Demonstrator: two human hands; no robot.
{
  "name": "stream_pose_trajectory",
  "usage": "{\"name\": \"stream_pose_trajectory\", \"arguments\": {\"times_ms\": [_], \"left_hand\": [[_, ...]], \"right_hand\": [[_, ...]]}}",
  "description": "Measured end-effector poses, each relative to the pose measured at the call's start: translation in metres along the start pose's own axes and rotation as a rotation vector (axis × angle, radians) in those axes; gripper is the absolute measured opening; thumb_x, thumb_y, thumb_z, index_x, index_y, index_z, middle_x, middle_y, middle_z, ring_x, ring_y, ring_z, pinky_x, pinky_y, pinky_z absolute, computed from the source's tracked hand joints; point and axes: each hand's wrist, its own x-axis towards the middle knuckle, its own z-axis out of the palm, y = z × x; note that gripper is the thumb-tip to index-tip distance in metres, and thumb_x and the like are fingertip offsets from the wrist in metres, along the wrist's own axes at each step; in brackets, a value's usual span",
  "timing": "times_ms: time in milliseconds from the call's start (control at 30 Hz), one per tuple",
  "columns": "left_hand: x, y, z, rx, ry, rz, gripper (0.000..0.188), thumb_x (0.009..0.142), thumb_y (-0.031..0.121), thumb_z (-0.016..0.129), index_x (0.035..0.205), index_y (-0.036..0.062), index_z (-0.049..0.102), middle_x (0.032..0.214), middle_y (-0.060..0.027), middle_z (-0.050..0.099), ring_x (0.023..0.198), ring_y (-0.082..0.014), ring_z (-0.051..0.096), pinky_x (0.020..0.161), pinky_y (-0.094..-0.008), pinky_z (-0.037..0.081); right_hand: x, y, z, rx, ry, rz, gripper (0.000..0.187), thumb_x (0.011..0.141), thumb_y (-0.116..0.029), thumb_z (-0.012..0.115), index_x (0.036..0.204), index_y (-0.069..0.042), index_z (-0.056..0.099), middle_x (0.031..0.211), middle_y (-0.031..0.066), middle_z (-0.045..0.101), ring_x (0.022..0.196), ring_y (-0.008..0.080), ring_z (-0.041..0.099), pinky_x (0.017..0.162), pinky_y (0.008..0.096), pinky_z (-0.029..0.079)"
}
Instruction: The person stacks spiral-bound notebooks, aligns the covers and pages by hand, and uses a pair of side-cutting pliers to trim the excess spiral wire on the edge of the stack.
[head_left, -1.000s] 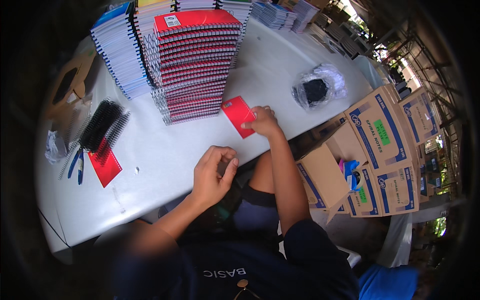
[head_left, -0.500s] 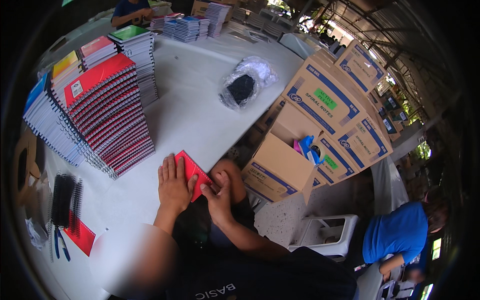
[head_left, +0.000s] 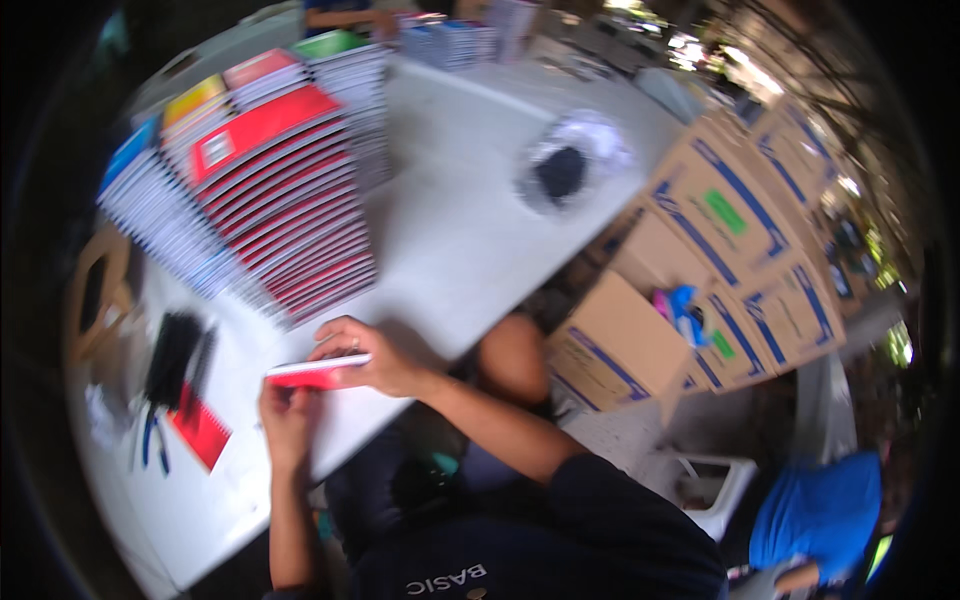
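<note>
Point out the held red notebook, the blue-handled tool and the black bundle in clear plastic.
Held red notebook [head_left: 312, 378], head view: its red cover.
Blue-handled tool [head_left: 148, 438], head view: one blue handle.
Black bundle [head_left: 561, 173], head view: its dark middle.

small red notebook [head_left: 315, 379], slightly blurred, held at both ends, tilted steeply, red cover facing the near edge of the tabletop [head_left: 460, 230], pale strip along top, close to that edge

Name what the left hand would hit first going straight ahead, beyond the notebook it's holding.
Beyond the red notebook, the left hand would probably meet the tall red-covered stack first, though depth is hard to judge.
</note>
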Motion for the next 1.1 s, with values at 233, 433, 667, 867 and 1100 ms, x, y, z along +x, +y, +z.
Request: {"name": "stream_pose_trajectory", "arguments": {"times_ms": [233, 433, 667, 867, 1100], "left_hand": [[-0.009, -0.023, -0.034, 0.433, 0.142, 0.094, 0.012, 0.084, 0.008, 0.057, 0.095, 0.0012, 0.055, 0.087, -0.0138, 0.059, 0.077, -0.0192, 0.056, 0.068, -0.0325, 0.043], [0.032, 0.012, -0.091, 1.295, 0.279, 0.389, 0.025, 0.078, 0.008, 0.06, 0.103, 0.0116, 0.06, 0.109, -0.0083, 0.055, 0.105, -0.0272, 0.051, 0.085, -0.043, 0.036], [0.082, -0.004, -0.128, 1.521, 0.371, 0.367, 0.021, 0.082, 0.026, 0.062, 0.093, 0.0091, 0.056, 0.091, -0.0064, 0.06, 0.09, -0.0257, 0.057, 0.075, -0.0403, 0.041], [0.081, -0.009, -0.123, 1.562, 0.358, 0.45, 0.023, 0.082, 0.025, 0.062, 0.095, 0.0081, 0.056, 0.09, -0.0076, 0.059, 0.091, -0.0272, 0.057, 0.076, -0.0411, 0.042], [0.074, 0.029, -0.127, 1.162, 0.363, 0.345, 0.02, 0.087, 0.021, 0.057, 0.1, 0.0061, 0.054, 0.091, -0.0142, 0.061, 0.089, -0.0328, 0.058, 0.077, -0.0415, 0.044]], "right_hand": [[0.017, 0.0, 0.008, -0.157, -0.115, -0.071, 0.037, 0.083, -0.008, 0.063, 0.118, 0.003, 0.056, 0.108, 0.0105, 0.065, 0.1, 0.0143, 0.059, 0.089, 0.0268, 0.045], [0.001, 0.01, 0.003, -0.244, -0.073, 0.007, 0.029, 0.086, 0.0, 0.056, 0.115, 0.0, 0.06, 0.107, 0.0068, 0.065, 0.094, 0.01, 0.058, 0.086, 0.0238, 0.045], [-0.01, -0.008, -0.017, -0.215, 0.003, 0.042, 0.03, 0.084, 0.0, 0.059, 0.113, -0.001, 0.061, 0.105, 0.0065, 0.065, 0.094, 0.0099, 0.057, 0.086, 0.0244, 0.045], [-0.01, 0.002, -0.017, -0.229, 0.014, 0.065, 0.027, 0.084, 0.0, 0.058, 0.111, -0.002, 0.063, 0.101, 0.0054, 0.066, 0.089, 0.0094, 0.057, 0.082, 0.024, 0.046], [-0.008, 0.008, -0.014, -0.213, 0.022, 0.016, 0.028, 0.085, -0.001, 0.058, 0.113, -0.001, 0.062, 0.102, 0.0059, 0.066, 0.09, 0.0091, 0.057, 0.082, 0.024, 0.047]]}}
